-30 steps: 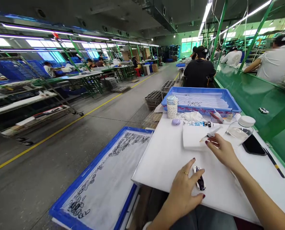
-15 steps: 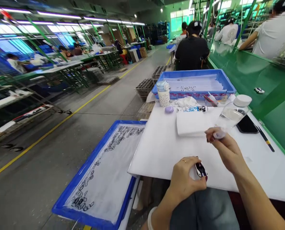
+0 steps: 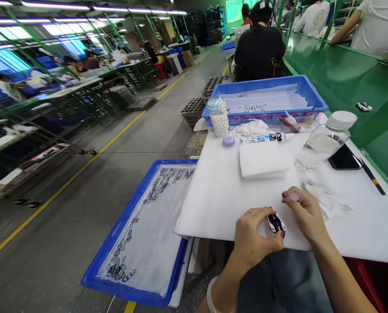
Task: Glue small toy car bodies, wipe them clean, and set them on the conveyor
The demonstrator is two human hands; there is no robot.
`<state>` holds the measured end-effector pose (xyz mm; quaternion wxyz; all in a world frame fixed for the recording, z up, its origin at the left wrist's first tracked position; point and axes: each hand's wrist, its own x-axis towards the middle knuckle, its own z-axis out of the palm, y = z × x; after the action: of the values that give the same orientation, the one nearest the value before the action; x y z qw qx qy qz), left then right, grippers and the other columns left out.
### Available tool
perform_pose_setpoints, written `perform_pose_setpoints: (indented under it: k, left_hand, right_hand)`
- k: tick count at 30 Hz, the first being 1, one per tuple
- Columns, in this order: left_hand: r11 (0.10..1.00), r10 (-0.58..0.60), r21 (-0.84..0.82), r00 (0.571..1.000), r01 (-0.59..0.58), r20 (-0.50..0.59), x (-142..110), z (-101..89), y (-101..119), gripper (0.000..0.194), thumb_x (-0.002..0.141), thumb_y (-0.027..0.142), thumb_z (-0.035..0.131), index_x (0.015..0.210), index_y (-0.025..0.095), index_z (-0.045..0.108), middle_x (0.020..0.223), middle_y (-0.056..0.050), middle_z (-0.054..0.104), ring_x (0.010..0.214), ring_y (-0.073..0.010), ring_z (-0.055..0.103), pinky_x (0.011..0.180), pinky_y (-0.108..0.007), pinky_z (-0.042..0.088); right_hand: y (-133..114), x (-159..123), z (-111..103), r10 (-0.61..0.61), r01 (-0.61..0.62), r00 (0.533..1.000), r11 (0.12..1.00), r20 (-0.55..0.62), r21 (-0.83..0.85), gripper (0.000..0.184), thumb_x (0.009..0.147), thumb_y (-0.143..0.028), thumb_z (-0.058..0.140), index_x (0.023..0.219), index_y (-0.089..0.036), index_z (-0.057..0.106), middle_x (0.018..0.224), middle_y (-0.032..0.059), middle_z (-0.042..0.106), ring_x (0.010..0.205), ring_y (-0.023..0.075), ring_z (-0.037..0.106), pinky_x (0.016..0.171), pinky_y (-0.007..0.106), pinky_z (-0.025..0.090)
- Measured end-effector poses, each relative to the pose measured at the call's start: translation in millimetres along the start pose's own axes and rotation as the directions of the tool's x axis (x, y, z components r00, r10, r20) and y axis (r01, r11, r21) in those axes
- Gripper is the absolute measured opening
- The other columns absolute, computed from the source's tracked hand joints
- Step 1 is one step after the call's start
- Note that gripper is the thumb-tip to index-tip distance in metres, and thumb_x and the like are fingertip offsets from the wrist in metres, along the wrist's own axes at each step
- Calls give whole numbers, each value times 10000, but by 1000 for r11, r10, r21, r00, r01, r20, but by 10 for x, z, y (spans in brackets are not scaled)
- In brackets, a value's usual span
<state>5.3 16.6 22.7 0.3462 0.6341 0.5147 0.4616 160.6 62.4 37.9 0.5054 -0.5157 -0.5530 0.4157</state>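
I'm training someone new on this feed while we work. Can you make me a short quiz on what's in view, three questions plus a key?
1. Multiple choice: what do the fingers of the left hand hold?
A) a phone
B) a toy car
C) a spotted bottle

2. True or false: a second toy car stands on the green surface at the right of the picture.

3. Fill in the missing word: the clear bottle on the white worktop has a ____ cap.

Key: 1. B; 2. True; 3. white.
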Motion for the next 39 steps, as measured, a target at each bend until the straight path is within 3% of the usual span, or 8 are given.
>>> perform_pose_setpoints:
  k: [3, 5, 7, 9, 16, 39]
  left_hand:
    - [1000, 10, 25, 1000, -10, 21, 5, -17, 3, 434, 590, 120, 682, 1010, 220, 723, 1061, -48, 758, 983, -254, 705, 917, -404, 572]
    - [999, 15, 46, 1000, -16, 27, 8, -20, -4, 424, 607, 121, 670, 1016, 221, 713, 1057, -45, 758, 994, -252, 700, 919, -407, 570]
    - [998, 21, 66, 999, -23, 30, 9, -20, -10, 419, 617, 118, 662, 1021, 219, 706, 1038, -40, 759, 984, -246, 700, 905, -405, 574]
    - [996, 32, 79, 999, -34, 31, 7, -20, -11, 408, 622, 116, 663, 1017, 210, 703, 1025, -40, 759, 964, -242, 704, 889, -401, 580]
    - [994, 28, 102, 999, -32, 39, 14, -19, 14, 370, 648, 136, 680, 1011, 204, 697, 1045, -48, 758, 968, -244, 703, 891, -408, 577]
    - [994, 51, 91, 999, -52, 14, 14, 7, 0, 327, 654, 151, 694, 978, 186, 715, 1006, -56, 764, 952, -242, 707, 880, -387, 577]
  right_hand:
    - [-177, -79, -13, -55, 42, 998, 953, 34, 300, 383, 853, -558, 575, 660, -228, 549, 592, -2, 406, 589, 166, 381, 587, 319, 316]
    - [-334, -124, -31, -107, 28, 984, 882, 142, 470, 531, 825, -728, 468, 627, -237, 518, 564, -7, 340, 564, 170, 342, 591, 338, 318]
    - [-462, -156, -33, -140, -37, 950, 838, 279, 544, 678, 766, -866, 342, 554, -231, 452, 528, -10, 291, 540, 164, 307, 590, 351, 313]
    - [-534, -173, -8, -143, -89, 931, 804, 337, 588, 732, 731, -911, 292, 505, -220, 376, 486, -19, 238, 505, 148, 268, 570, 347, 294]
    - [-501, -162, 145, -83, -125, 961, 717, 263, 686, 709, 715, -889, 361, 471, -224, 318, 412, -33, 176, 437, 127, 213, 497, 320, 248]
    - [-406, -192, 220, -79, -62, 984, 687, 159, 724, 728, 735, -892, 356, 473, -214, 319, 421, -34, 175, 441, 120, 219, 484, 315, 227]
